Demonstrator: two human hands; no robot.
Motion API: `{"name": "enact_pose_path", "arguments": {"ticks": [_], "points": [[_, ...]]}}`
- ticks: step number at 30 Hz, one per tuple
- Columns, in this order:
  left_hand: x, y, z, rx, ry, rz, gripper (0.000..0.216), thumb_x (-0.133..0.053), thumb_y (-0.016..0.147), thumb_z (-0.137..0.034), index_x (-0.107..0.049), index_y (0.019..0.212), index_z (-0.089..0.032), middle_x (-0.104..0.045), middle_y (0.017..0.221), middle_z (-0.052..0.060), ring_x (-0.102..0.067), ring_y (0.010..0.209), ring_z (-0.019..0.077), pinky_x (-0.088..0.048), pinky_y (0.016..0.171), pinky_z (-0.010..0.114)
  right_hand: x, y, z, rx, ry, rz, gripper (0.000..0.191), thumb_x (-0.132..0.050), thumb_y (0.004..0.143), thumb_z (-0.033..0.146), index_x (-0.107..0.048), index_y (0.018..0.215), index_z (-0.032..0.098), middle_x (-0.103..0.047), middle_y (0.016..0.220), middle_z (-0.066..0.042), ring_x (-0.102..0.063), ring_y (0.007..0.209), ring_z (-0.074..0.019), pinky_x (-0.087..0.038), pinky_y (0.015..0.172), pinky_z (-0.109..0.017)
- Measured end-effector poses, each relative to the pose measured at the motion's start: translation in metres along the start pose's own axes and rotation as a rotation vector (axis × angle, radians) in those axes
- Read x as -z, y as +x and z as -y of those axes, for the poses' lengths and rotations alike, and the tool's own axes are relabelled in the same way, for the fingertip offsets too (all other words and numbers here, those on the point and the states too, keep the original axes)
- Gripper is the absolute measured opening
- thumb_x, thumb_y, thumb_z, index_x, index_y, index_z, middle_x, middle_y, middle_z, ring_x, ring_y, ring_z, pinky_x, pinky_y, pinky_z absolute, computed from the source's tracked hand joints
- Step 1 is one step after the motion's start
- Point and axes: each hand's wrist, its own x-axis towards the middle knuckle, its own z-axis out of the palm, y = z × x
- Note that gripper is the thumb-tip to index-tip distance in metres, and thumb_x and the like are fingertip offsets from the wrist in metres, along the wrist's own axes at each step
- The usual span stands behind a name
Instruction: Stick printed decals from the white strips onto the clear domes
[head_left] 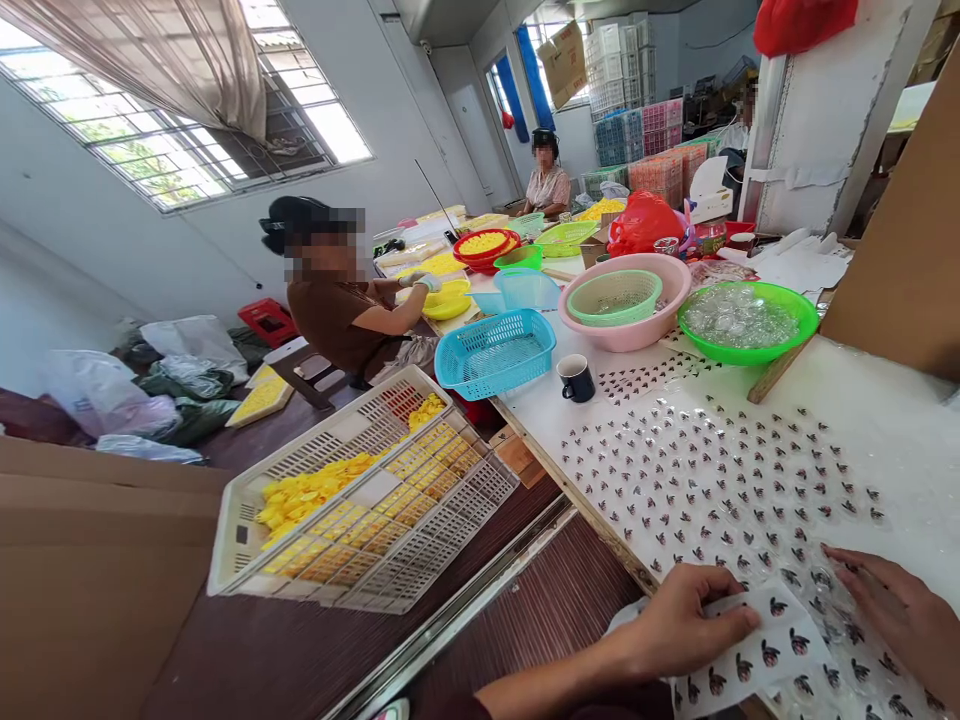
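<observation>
My left hand (682, 622) grips the edge of a white sticker sheet (757, 655), its thumb on top. Rows of small dark cartoon-figure stickers are printed on the sheet. To the right, my right hand (892, 610) reaches over the table with its fingers stretched out and fingertips low among small clear pieces (821, 580). Whether a tiny piece sits under those fingertips cannot be made out. Many clear pieces with the same dark figure lie in rows on the white tabletop (885, 385) in front of both hands.
A dark mug (575, 379), blue basket (495, 355), pink basin (630, 335) and green basin of clear pieces (750, 345) stand farther up the table. Left, on the floor, is a white crate (360, 500) with yellow pieces. A gloved co-worker (337, 300) sits beyond it. Cardboard (896, 220) stands right.
</observation>
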Motion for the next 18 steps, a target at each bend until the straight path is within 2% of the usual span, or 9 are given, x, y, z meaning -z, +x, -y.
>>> {"name": "enact_pose_path", "arguments": {"ticks": [5, 10, 14, 18], "points": [[0.001, 0.005, 0.005, -0.084, 0.083, -0.115, 0.027, -0.060, 0.082, -0.038, -0.055, 0.069, -0.015, -0.044, 0.064, -0.004, -0.037, 0.061, 0.0087, -0.029, 0.054, 0.021, 0.004, -0.006, 0.038, 0.114, -0.051, -0.162, 0.044, -0.051, 0.087, 0.062, -0.073, 0.105, 0.028, -0.069, 0.117, -0.008, -0.065, 0.107, -0.0310, -0.058, 0.083, -0.041], [0.002, 0.016, 0.012, -0.125, 0.079, -0.254, 0.035, -0.058, 0.084, -0.046, -0.052, 0.067, -0.017, -0.045, 0.064, -0.003, -0.041, 0.064, 0.0116, -0.035, 0.060, 0.022, 0.004, -0.018, 0.099, 0.187, 0.059, -0.199, 0.037, -0.050, 0.092, 0.054, -0.071, 0.092, 0.024, -0.072, 0.097, -0.008, -0.066, 0.097, -0.0262, -0.051, 0.088, -0.039], [0.000, 0.024, 0.012, -0.109, 0.034, -0.300, 0.035, -0.060, 0.083, -0.049, -0.055, 0.070, -0.017, -0.048, 0.065, -0.002, -0.041, 0.062, 0.0118, -0.035, 0.055, 0.021, -0.001, -0.027, 0.136, 0.220, 0.178, -0.134, 0.035, -0.048, 0.096, 0.049, -0.067, 0.085, 0.021, -0.070, 0.088, -0.007, -0.064, 0.086, -0.0222, -0.048, 0.084, -0.036], [-0.006, 0.028, 0.010, -0.114, -0.030, -0.259, 0.034, -0.060, 0.085, -0.049, -0.057, 0.075, -0.016, -0.053, 0.067, -0.001, -0.043, 0.061, 0.0117, -0.037, 0.054, 0.021, -0.006, -0.037, 0.152, 0.065, 0.344, -0.003, 0.035, -0.058, 0.089, 0.053, -0.065, 0.097, 0.020, -0.067, 0.086, -0.004, -0.060, 0.081, -0.0182, -0.047, 0.075, -0.029]]}}
